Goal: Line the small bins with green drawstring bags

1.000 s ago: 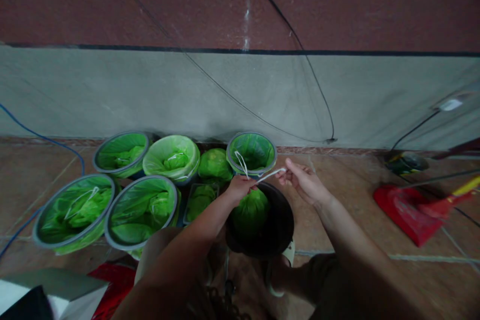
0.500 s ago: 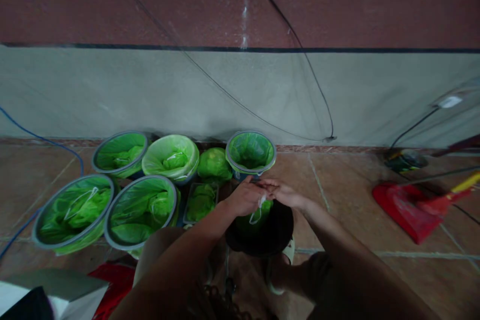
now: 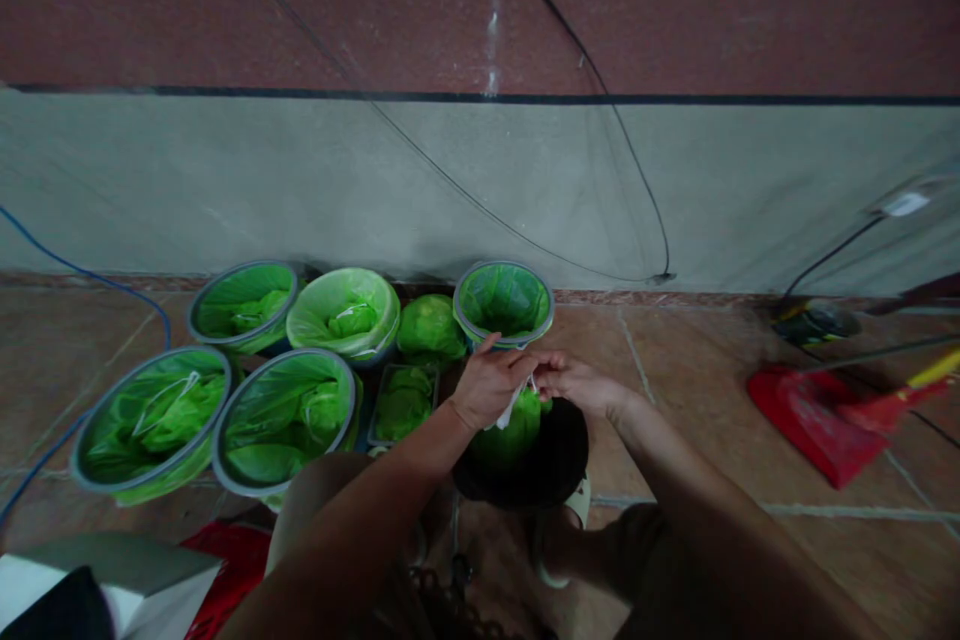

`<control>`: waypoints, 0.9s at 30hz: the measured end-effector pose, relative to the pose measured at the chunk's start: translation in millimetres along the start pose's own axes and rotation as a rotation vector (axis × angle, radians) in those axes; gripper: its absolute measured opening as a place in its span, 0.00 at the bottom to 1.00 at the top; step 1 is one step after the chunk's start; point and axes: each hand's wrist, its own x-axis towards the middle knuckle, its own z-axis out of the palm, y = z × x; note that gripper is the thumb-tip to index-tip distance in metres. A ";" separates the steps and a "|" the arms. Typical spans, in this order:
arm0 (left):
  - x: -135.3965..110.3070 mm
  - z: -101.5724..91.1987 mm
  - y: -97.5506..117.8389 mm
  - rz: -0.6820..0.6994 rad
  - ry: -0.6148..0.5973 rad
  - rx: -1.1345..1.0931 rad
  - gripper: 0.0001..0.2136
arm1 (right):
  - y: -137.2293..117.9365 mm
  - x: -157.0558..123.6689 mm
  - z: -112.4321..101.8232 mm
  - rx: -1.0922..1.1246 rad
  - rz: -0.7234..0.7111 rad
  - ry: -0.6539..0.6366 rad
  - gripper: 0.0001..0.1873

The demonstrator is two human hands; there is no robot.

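Green bag [image 3: 517, 445] sits in the left part of the dark bucket [image 3: 568, 468], neck up. White drawstring [image 3: 510, 410] at the neck; left hand [image 3: 495, 386] and right hand [image 3: 576, 384] meet there, fingers narrow, pinched on the string, exact grip hidden. Looks like tying: I'd bunch the neck tight, pull both sides evenly, seat the knot low on the plastic. One-sided yank could tear it; let the bucket take the weight. Lined bin [image 3: 504, 294] just beyond, far side; bagged bins [image 3: 259, 402] left; red dustpan [image 3: 799, 428] right, well apart.
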 end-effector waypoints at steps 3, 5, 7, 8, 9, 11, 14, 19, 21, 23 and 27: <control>0.0 1.9 -4.2 -0.004 0.081 0.109 0.10 | 1.6 1.4 -1.8 -0.035 0.004 0.082 0.15; 0.0 4.3 -7.3 0.007 0.116 0.204 0.12 | 3.0 4.0 -2.6 -0.114 0.012 0.139 0.15; -0.2 6.9 -9.3 0.018 0.125 0.278 0.13 | 2.6 6.7 -2.4 -0.266 -0.006 0.194 0.12; -0.4 8.1 -9.6 0.019 0.120 0.301 0.13 | 1.5 7.6 -1.7 -0.381 -0.034 0.226 0.10; -0.8 9.3 -9.7 0.014 0.106 0.314 0.12 | -0.3 8.0 -0.6 -0.518 -0.073 0.261 0.08; -1.7 11.7 -9.1 -0.018 0.062 0.317 0.11 | -4.7 6.7 2.6 -0.823 -0.160 0.324 0.07; -3.2 14.8 -8.6 -0.113 0.016 0.275 0.10 | -10.8 0.9 6.2 -1.239 -0.181 0.406 0.10; -6.6 16.5 -12.1 -0.251 0.051 0.194 0.09 | -17.9 -10.1 -10.5 -1.481 0.114 0.624 0.14; -7.6 16.5 -13.5 -0.279 0.060 0.181 0.09 | -20.1 -13.5 -22.8 -1.440 0.185 0.695 0.14; -7.9 16.8 -13.8 -0.296 0.059 0.182 0.10 | -20.3 -15.8 -32.1 -1.382 0.197 0.756 0.12; -6.1 18.1 -10.9 -0.351 0.049 0.199 0.12 | -10.8 -12.4 -31.3 -1.209 0.143 0.772 0.10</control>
